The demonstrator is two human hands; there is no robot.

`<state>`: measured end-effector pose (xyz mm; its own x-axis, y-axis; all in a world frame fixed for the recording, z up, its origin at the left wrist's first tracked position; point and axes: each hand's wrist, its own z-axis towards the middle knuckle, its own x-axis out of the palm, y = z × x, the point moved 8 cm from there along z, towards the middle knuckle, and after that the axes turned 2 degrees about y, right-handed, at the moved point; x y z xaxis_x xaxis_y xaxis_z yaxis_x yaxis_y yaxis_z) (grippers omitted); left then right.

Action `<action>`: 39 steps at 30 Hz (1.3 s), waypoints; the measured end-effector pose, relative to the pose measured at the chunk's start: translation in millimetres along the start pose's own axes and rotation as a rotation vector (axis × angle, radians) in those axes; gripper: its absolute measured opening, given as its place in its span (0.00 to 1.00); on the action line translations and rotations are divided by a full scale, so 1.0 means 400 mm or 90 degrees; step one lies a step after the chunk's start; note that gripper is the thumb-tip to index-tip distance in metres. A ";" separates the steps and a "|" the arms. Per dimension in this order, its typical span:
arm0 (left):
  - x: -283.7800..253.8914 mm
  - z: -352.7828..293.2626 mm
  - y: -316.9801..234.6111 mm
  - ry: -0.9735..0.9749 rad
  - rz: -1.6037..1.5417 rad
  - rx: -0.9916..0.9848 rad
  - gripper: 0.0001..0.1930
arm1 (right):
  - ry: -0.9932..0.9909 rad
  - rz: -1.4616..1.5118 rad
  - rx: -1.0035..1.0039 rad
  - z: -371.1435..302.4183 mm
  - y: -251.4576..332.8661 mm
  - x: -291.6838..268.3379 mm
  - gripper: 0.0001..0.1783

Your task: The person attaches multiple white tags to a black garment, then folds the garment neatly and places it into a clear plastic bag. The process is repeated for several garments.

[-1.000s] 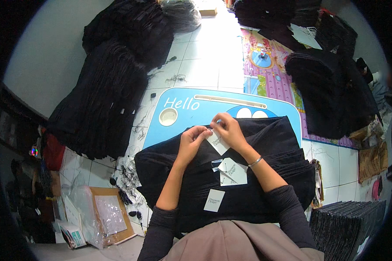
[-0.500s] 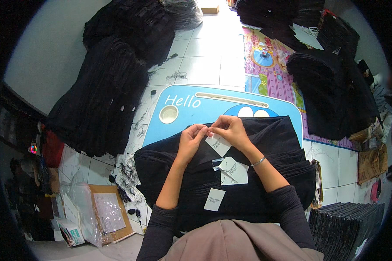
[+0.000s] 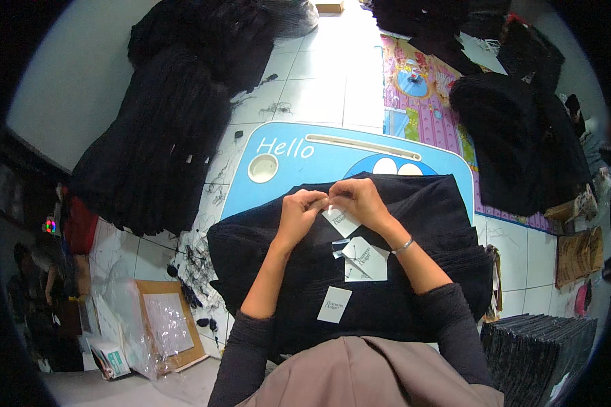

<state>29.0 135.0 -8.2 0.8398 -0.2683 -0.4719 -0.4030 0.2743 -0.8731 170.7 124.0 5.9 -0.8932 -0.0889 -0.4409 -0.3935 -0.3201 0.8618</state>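
My left hand (image 3: 299,216) and my right hand (image 3: 361,202) meet fingertip to fingertip over a pile of black pleated garments (image 3: 305,271). Both are closed in a pinch at the upper corner of a white hang tag (image 3: 341,222), which hangs below my right fingers. What my left fingertips grip is too small to make out. Nearer to me lie several overlapping white hang tags (image 3: 366,263) with dark strings and a small label at their edge. Another white hang tag (image 3: 335,304) lies by itself closest to me. A silver bracelet (image 3: 402,245) circles my right wrist.
Under the garments stands a light-blue lap table (image 3: 237,197) with a round cup recess (image 3: 263,167) and a long slot. Tall black cloth piles (image 3: 156,136) rise left and right (image 3: 516,142). A folded black stack (image 3: 536,349) sits near right; a plastic-wrapped cardboard piece (image 3: 170,325) lies left.
The pinched fingertips stay together at the tag's corner, with my left hand's fingers curled slightly more. The whole view has shifted a little; the loose tags lie as before.
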 end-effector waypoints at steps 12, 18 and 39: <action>-0.067 -0.011 -0.085 -0.202 0.172 0.234 0.11 | 0.006 0.029 0.190 -0.061 0.043 -0.017 0.39; -0.175 0.013 0.077 0.138 0.073 -0.213 0.17 | 0.179 0.248 0.176 -0.232 0.173 -0.106 0.35; 0.098 -0.047 -0.065 0.227 -0.448 -0.020 0.16 | -0.242 0.025 0.029 -0.121 0.195 -0.125 0.07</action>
<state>65.4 99.9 -6.3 0.7358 -0.6508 0.1872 0.1661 -0.0946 -0.9816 195.3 57.9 83.2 -0.9213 0.2591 -0.2899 -0.3590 -0.2803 0.8903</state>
